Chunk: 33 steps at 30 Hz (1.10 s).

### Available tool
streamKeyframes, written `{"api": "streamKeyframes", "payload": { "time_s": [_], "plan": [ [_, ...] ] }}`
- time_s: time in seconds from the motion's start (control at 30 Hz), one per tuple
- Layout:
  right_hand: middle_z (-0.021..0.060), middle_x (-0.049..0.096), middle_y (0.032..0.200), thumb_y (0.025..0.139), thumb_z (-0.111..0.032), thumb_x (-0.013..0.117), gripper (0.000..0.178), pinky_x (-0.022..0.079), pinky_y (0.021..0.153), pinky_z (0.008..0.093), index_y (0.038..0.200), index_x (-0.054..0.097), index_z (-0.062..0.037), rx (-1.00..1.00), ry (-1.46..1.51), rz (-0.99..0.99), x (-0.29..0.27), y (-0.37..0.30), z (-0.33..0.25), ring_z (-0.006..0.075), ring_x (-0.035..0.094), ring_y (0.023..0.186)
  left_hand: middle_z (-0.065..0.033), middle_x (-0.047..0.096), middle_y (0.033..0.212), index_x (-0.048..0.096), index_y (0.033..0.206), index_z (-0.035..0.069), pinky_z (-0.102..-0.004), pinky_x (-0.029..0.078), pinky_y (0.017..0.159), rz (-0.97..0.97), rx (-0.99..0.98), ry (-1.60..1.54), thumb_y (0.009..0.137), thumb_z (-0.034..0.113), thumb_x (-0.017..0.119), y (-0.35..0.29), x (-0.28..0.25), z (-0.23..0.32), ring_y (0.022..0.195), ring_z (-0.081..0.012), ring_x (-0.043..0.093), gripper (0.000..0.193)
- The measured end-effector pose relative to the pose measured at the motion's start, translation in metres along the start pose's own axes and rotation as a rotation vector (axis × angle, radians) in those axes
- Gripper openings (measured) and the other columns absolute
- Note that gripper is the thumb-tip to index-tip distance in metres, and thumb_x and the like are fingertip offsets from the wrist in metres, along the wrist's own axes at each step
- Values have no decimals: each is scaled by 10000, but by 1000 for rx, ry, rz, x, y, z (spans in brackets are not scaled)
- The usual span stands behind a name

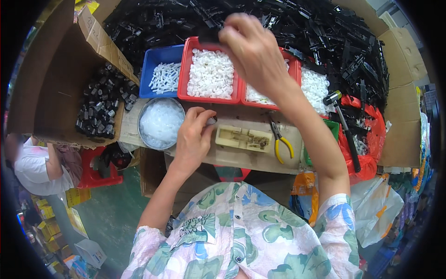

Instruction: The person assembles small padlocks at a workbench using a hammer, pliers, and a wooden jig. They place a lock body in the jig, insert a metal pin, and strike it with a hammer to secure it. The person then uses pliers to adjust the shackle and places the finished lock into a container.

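Observation:
My left hand point(193, 137) is closed in a pinch at the front of the worktable. Between its thumb and fingers sits a small dark grey piece point(211, 120), mostly hidden. Just right of it lies a cream rectangular fixture block point(244, 138) with slots in its top. My right hand point(253, 53), smeared by motion, is raised over the red bins with its fingers curled together. A blurred dark shape shows by its fingertips; what it is cannot be made out. Below that hand is a red bin point(210, 74) of small white plastic parts.
A heap of black plastic parts point(344, 42) fills the back. Beside a blue bin point(145, 76) stands a round metal bowl point(161, 123) of clear pieces. Yellow-handled pliers point(281, 139) and a hammer point(346, 132) lie right. A cardboard box point(51, 88) holds dark blocks; another person point(39, 167) sits left.

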State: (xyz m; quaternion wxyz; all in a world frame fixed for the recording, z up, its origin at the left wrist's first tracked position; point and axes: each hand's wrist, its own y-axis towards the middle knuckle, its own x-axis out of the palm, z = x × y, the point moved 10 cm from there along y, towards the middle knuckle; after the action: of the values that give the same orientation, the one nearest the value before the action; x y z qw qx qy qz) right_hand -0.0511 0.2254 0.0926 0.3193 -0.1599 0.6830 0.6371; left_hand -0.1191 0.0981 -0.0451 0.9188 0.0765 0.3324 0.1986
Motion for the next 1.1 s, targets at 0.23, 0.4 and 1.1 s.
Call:
{"api": "streamKeyframes", "payload": {
  "time_s": [0.23,0.4,1.1],
  "plan": [
    [100,551,937,784,-75,615,120,455,768,403,899,617,-41,185,81,-747,-1,-136,-81,268,578,951,-57,651,1008,674,1154,-2,-235,487,669,-35,-190,-296,834,-72,683,-5,0,-15,758,-82,568,328],
    [104,544,946,800,-68,602,73,447,767,413,862,629,-39,296,151,-720,9,-149,-84,273,571,945,-26,629,1029,666,1203,8,-215,465,691,-8,-265,-478,857,-60,688,-15,5,-28,805,-62,541,354],
    [81,606,943,743,-181,805,324,439,754,412,999,648,-60,468,320,-279,-8,-138,-76,267,604,922,-39,640,936,565,1080,10,-205,519,664,-96,-527,-897,940,83,704,-27,38,-30,794,-60,636,211]
  ]
}}
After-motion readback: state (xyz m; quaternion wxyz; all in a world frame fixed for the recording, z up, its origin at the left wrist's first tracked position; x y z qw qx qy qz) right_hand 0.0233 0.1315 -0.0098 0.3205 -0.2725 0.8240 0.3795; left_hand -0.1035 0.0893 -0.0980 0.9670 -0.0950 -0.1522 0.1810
